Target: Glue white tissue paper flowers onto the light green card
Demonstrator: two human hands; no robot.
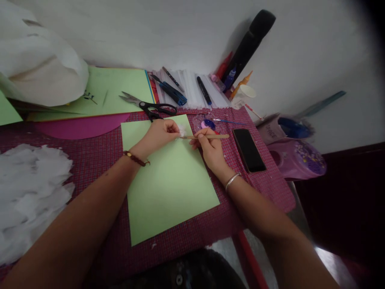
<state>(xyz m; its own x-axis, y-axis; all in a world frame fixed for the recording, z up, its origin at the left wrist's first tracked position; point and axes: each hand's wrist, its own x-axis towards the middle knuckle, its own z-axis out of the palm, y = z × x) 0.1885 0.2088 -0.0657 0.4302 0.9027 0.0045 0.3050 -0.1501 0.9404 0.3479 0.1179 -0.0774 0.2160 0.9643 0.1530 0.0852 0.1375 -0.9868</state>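
While my left hand [159, 134] pinches one small white fluffy bit [182, 129] with fingers shut tight on it, my right hand [210, 150] holds one thin wooden brush [204, 137], fingers closed around the stick. Its tip touches the fluff. Both sit over the top edge of one green paper [168, 180]. One black phone [248, 149] lies just beside my right hand.

A plain white wall [186, 36] runs behind the table [99, 160], which wears a red checked cloth; dim light, dark floor [345, 200].
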